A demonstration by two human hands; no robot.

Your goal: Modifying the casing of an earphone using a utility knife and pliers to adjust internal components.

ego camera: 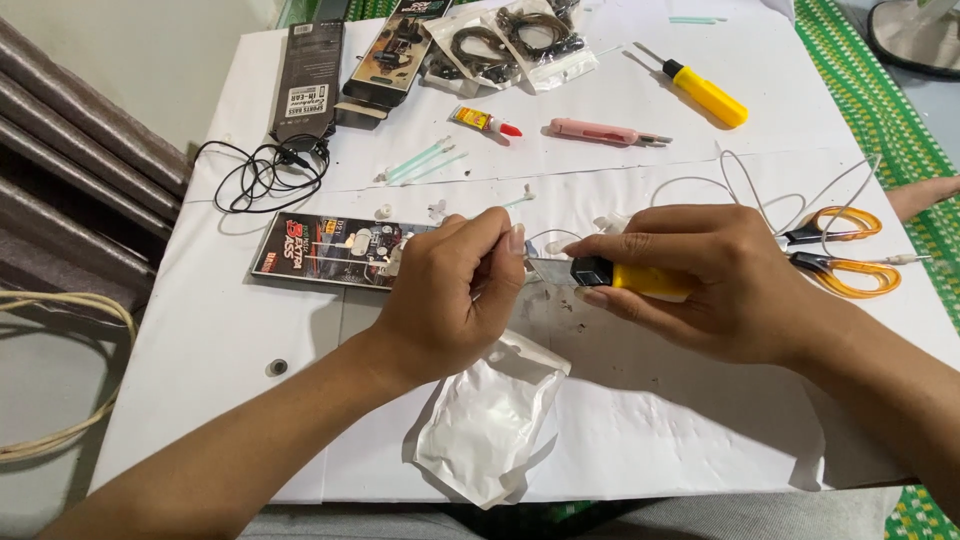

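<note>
My left hand (455,295) pinches a thin white cable (553,235) between thumb and fingers near the table's middle. My right hand (705,280) grips a yellow utility knife (625,276) with a black tip, its blade pointing left toward the cable at my left fingertips. The white cable loops away to the right behind my right hand. A crumpled clear plastic bag (490,420) lies just below my left wrist.
Orange-handled scissors (840,245) lie right of my right hand. A yellow screwdriver (705,92), a pink cutter (600,131), a small glue tube (483,121), black earphones (265,170), flat packages (330,250) and bagged cables (500,40) lie on the white-papered table (680,430).
</note>
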